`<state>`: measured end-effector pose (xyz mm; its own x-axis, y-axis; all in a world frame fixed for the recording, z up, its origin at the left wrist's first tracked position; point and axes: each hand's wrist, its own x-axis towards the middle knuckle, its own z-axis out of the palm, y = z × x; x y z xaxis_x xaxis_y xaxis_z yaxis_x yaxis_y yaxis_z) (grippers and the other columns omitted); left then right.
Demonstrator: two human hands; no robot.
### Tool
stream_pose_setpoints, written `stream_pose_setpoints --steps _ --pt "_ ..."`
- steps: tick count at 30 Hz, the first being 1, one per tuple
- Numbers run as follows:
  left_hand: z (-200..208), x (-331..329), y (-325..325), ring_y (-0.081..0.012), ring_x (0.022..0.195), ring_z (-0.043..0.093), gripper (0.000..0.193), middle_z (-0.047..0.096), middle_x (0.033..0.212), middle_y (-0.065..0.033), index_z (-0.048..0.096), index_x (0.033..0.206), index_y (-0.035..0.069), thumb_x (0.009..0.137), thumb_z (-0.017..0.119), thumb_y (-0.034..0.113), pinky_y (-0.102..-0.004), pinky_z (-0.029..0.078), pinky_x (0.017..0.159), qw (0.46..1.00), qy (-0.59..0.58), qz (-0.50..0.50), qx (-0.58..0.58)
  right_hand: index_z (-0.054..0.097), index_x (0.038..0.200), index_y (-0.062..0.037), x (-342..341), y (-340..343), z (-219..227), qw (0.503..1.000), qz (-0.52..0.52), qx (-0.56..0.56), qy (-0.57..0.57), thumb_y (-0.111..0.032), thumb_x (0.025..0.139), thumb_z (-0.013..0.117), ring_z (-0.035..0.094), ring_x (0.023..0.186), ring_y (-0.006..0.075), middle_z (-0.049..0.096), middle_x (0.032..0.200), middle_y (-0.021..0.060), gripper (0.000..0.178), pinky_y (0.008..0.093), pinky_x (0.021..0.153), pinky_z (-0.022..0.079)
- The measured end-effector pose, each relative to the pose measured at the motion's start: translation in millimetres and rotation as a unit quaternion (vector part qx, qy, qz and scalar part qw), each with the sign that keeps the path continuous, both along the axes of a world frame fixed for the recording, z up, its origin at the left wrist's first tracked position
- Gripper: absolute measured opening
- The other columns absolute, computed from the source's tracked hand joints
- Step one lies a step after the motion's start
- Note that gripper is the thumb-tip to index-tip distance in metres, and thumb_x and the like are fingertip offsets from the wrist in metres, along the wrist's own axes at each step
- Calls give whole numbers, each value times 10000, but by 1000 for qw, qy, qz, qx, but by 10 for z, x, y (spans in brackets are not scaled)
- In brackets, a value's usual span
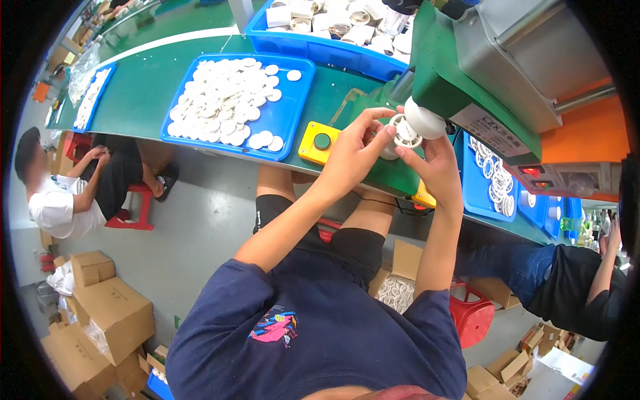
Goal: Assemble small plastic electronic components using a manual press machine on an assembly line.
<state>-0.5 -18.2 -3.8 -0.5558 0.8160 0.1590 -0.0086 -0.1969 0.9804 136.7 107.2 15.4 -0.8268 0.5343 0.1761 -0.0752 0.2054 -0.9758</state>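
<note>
Both my hands are raised at the front of the green press. Between them is a white round plastic part with an open, ringed face. My left hand pinches its left side with thumb and fingers. On the other side my right hand has its thumb at the lower rim. A smooth white dome sits just above my right fingers, under the press head; whether those fingers hold it I cannot tell. Left of my hands, a yellow box with a green push button is fixed at the bench edge.
A blue tray of white discs lies to the left. Behind it stands a blue bin of white parts. White rings fill another blue tray on the right. One person sits at left, another at right. Cardboard boxes stand on the floor.
</note>
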Motion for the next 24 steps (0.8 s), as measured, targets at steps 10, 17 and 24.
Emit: stream_pose_setpoints --steps 10,17,24 --pt "64 -19 57 -56 816 546 271 587 867 15 614 1234 8 1013 631 165 -231 456 723 1000 -14 -21 11 542 1306 -2 -121 -278 -101 991 -109 -48 68 -111 927 728 589 1161 167 635 1238 84 437 319 1029 445" --pt "34 35 10 -91 802 571 265 593 874 -17 617 1223 3 1004 635 151 -253 462 697 999 11 24 23 539 1326 -22 -191 -376 -221 979 -138 -82 122 -212 972 691 582 1149 159 620 1251 73 430 321 1019 443" --pt "-7 -193 -645 -356 1100 585 376 604 1197 -165 608 1308 46 944 670 113 -449 463 945 905 383 187 -12 583 1146 23 408 -530 -310 906 -361 199 90 -212 969 677 565 1211 263 607 1260 145 309 392 1048 430"
